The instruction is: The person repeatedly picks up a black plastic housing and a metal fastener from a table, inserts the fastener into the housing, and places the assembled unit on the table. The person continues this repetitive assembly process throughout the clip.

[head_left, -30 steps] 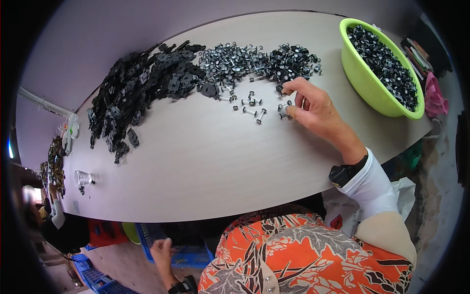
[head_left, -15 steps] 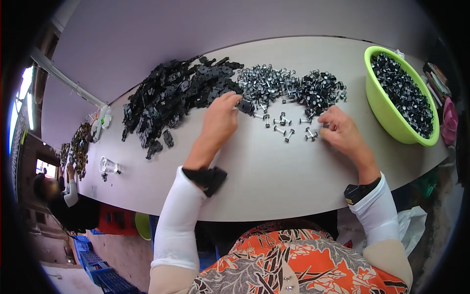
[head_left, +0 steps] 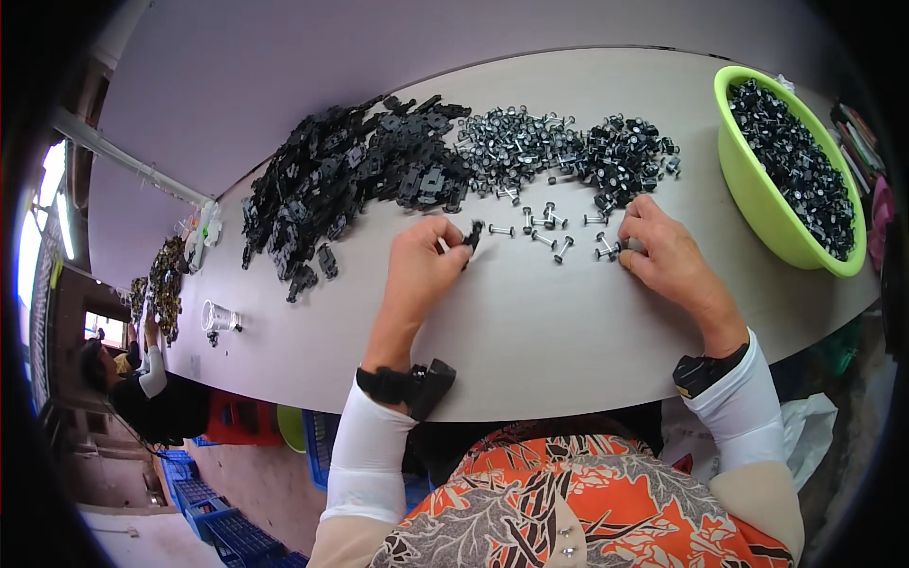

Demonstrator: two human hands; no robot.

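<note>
Drawn back toward the body since the earlier frame, the left hand [head_left: 428, 260] pinches a black plastic part [head_left: 472, 240], now set apart from the dark pile [head_left: 350, 180] at its 10 to 11 o'clock. Curled beside a wheeled axle [head_left: 606, 251] at its 9 o'clock, the right hand [head_left: 670, 260] may or may not grip anything; that cannot be told. Loose axles [head_left: 564, 249] clutter the desk [head_left: 530, 331] between both hands; a green basin [head_left: 757, 204] stands at the right hand's 2 o'clock.

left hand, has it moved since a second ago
Yes, forward: the left hand was off the table, on the person's side; now it is above it, holding a black part.
</note>
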